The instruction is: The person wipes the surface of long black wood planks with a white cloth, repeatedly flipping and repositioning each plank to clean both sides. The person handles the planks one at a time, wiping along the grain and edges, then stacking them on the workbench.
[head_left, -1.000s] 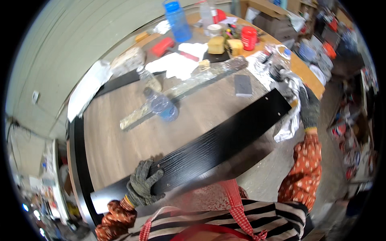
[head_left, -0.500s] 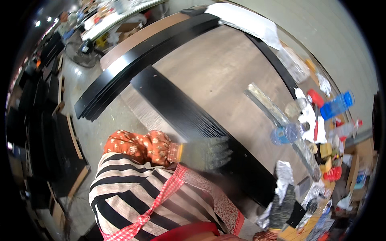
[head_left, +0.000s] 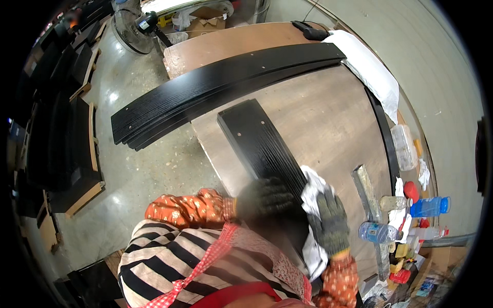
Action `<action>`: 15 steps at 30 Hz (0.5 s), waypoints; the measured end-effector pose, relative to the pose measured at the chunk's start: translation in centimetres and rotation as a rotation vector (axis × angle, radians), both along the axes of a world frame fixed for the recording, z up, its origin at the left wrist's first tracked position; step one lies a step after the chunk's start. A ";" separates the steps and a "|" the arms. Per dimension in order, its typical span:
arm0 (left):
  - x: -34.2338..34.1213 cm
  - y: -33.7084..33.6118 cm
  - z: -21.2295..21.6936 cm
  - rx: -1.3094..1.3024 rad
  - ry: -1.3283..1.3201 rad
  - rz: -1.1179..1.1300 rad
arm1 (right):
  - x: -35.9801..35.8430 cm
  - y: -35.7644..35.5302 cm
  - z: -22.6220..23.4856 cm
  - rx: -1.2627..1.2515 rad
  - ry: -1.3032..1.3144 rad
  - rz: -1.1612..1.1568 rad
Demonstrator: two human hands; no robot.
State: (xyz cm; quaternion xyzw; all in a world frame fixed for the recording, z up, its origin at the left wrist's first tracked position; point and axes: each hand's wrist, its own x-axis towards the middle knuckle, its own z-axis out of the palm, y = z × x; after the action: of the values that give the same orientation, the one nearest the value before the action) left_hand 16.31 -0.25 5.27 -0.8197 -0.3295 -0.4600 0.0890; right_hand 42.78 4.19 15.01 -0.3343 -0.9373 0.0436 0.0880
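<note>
A long black board (head_left: 264,141) with a grained face and small holes near its end lies on the worktable, running from the far middle toward my body. My left hand (head_left: 264,197), in a dark grey glove and partly blurred, rests flat on the board with its fingers stretched out. At the board's right edge, my gloved right hand (head_left: 331,220) holds a crumpled white cloth (head_left: 310,192) against the surface. Part of the cloth is hidden under the palm. My body covers the near end of the board.
A stack of black boards (head_left: 226,77) lies across the table's far side. To the right are a grey metal bar (head_left: 367,192), a clear bottle (head_left: 377,232), a blue bottle (head_left: 430,206) and a red-capped bottle (head_left: 429,233). A standing fan (head_left: 134,28) is at the far left, above black stacked pieces (head_left: 77,143).
My right hand has moved with the white cloth from the lower right up along the board, nearer my left hand. The left hand stays on the board. The whole view has shifted.
</note>
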 end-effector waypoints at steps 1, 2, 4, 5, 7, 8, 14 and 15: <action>0.1 0.3 -0.2 0.019 -0.021 -0.033 | -2.7 1.9 -0.1 0.022 0.004 0.057; 0.0 0.3 -0.3 0.038 -0.032 -0.042 | -5.8 3.8 -0.1 0.038 -0.010 0.108; -0.2 0.8 -0.4 0.081 -0.058 -0.097 | -11.4 6.8 0.0 0.085 -0.026 0.186; -0.3 0.9 -0.4 0.104 -0.069 -0.125 | -14.1 7.9 0.1 0.115 -0.024 0.231; -0.5 0.5 -0.5 0.055 -0.037 -0.113 | -20.0 8.6 0.7 0.073 -0.034 0.331; -0.2 0.1 -0.7 -0.017 -0.002 -0.089 | -23.0 8.6 1.0 0.018 -0.031 0.335; -0.1 -0.9 0.4 -0.167 0.020 -0.225 | -29.4 8.9 -2.0 0.197 0.085 0.341; -0.9 -0.9 0.7 -0.180 0.037 -0.174 | -30.0 9.6 -5.0 0.292 0.191 0.415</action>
State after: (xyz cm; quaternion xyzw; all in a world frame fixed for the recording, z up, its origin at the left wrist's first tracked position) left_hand 15.40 -1.16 5.99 -0.8582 -0.2954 -0.4195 -0.0191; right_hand 12.75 13.81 10.04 -0.1132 -0.9696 -0.0435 0.2127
